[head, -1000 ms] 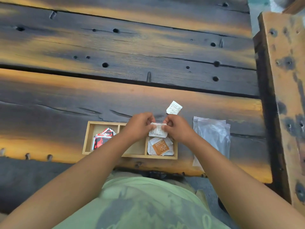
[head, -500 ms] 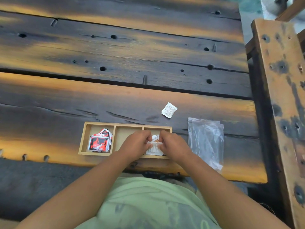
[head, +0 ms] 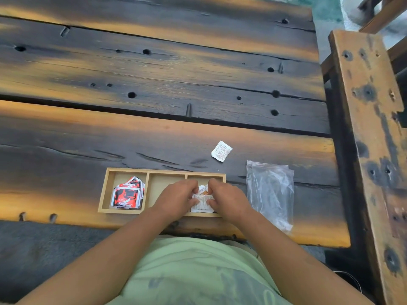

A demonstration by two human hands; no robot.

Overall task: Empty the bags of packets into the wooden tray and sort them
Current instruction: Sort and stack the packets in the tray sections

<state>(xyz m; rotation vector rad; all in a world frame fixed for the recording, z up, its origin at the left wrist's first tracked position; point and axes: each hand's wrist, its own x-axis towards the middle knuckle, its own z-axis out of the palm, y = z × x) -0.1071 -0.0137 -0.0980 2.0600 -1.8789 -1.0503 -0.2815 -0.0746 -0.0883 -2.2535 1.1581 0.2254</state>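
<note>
Packets (head: 202, 202): white, some orange print, lower middle of the frame, in tray (head: 103, 194)
Left hand (head: 178, 200): pinching packets
Right hand (head: 228, 200): pinching packets

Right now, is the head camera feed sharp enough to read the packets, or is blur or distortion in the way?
Head view: even light, no harsh glare; wide-angle bending at the edges; the loose white packet shows print too small to read; the hands hide much of the white packets.

Dark charred plank table (head: 154, 80) with orange streaks, matching wooden bench (head: 370, 119) beside it
</note>
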